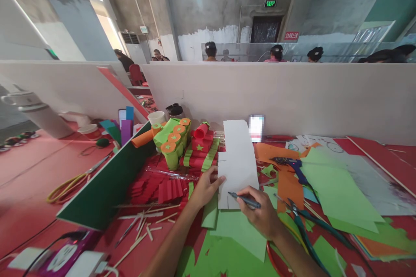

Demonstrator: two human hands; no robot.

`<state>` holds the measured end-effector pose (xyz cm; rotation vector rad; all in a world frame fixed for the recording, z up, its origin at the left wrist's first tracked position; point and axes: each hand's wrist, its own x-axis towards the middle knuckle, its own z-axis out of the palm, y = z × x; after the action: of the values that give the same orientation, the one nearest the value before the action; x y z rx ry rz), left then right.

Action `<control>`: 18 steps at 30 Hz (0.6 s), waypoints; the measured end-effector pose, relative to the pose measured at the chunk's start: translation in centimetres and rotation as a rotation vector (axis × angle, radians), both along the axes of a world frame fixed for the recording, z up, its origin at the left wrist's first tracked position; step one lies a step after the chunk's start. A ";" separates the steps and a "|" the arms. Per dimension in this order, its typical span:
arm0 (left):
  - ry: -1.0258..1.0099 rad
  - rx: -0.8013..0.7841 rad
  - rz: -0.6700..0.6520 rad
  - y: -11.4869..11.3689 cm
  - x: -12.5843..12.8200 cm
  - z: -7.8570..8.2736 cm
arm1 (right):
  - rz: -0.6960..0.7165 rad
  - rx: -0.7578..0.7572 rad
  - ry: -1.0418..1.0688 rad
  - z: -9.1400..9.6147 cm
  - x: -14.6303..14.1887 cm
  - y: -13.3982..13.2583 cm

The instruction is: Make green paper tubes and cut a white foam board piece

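Note:
A white cut-out sheet of card [238, 156] lies on the red table among coloured paper. My left hand [203, 189] rests on its lower left edge, fingers closed on the card's edge. My right hand [261, 213] grips a dark pen [245, 200], whose tip touches the bottom of the white card. Under both hands lie light green paper sheets [238, 229].
A green and red paper model [182, 145] stands behind the card. Scissors [307, 225] and a glue gun [290, 165] lie to the right on green and orange sheets. A dark green board [107, 190], wooden sticks and yellow-handled scissors [73, 179] lie left. Other people sit beyond the partition [276, 91].

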<state>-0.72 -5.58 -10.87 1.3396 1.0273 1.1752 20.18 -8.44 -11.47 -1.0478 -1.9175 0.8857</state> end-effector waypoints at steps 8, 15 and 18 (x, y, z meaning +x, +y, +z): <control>0.012 0.002 0.007 0.0 0.1 0.3 | 0.019 -0.014 -0.001 0.0 0.1 -0.1; 0.008 0.017 0.004 0.1 0.0 0.0 | 0.017 -0.045 0.015 0.0 0.0 0.0; 0.010 0.018 0.001 0.1 -0.1 -0.2 | 0.028 -0.053 0.018 0.1 0.0 0.0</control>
<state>-0.78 -5.44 -11.06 1.3603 1.0267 1.1817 20.22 -8.49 -11.40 -1.0433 -1.9070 0.9630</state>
